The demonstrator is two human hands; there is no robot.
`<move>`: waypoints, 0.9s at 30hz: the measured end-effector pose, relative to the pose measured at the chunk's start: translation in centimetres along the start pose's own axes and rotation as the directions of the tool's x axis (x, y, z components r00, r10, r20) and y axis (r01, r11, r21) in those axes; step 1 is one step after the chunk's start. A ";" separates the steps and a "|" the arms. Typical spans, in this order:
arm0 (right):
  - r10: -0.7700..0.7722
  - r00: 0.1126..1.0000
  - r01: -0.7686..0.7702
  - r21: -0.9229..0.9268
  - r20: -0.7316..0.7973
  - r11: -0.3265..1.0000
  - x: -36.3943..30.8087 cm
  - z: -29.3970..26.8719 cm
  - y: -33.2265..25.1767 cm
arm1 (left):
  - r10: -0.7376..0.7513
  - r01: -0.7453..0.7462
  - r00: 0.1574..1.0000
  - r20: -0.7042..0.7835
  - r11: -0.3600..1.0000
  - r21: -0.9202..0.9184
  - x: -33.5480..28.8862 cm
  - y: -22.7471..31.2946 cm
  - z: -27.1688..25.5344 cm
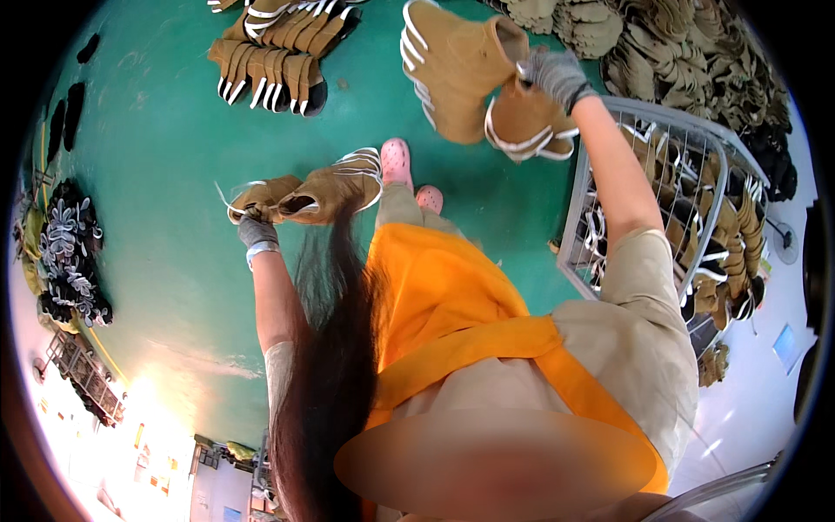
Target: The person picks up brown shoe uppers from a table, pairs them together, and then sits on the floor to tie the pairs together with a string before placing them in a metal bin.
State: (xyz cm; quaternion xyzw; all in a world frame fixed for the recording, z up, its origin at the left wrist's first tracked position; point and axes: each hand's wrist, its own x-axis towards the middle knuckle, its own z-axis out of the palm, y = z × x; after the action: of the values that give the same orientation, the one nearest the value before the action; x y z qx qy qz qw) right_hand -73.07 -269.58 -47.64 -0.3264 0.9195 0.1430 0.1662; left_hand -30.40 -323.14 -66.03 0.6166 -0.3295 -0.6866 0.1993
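My left hand (257, 228), in a grey glove, is closed on the edge of a pair of brown shoe uppers (330, 196) with white strips, held low at the left of my legs. A thin white end sticks out beside the hand. Out to the right and farther ahead, my gloved right hand (557, 76) grips more brown shoe uppers. The larger one (457, 74) hangs to the left of the hand, and a second upper (526, 122) with white edging hangs just below it. The fingertips of both hands are partly hidden by the uppers.
A grey wire cart (609, 111) with brown and white uppers inside stands at my right. Rows of uppers (270, 74) lie on the green floor ahead. Stacks of tan pieces (661, 56) are at far right; a dark pile (70, 252) lies left. Pink clogs (396, 161) are on my feet.
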 end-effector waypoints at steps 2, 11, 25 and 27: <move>0.155 0.987 -0.140 0.237 -0.048 0.961 -0.4 0.5 0.9 | -0.056 0.056 0.998 -0.014 0.998 0.010 -3.8 1.7 2.9; 0.178 0.977 -0.189 0.085 0.121 0.978 -9.3 15.6 -15.0 | -0.169 0.142 0.965 0.201 0.980 0.143 -1.2 -1.8 -5.7; 0.088 0.672 -0.467 0.329 0.735 0.821 -7.8 34.2 -30.0 | -0.243 -0.019 0.934 0.260 0.696 0.718 6.8 -11.7 -5.9; 0.101 0.702 -0.465 0.346 0.705 0.815 -8.7 33.0 -29.7 | -0.233 -0.067 0.921 0.313 0.696 0.715 7.0 -12.0 -7.5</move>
State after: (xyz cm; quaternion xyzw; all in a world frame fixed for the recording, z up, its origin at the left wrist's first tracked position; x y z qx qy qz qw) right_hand -40.45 -274.64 -78.56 -0.0489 0.8448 0.0301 0.5319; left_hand -22.63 -320.99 -79.53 0.5144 -0.5726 -0.6194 -0.1547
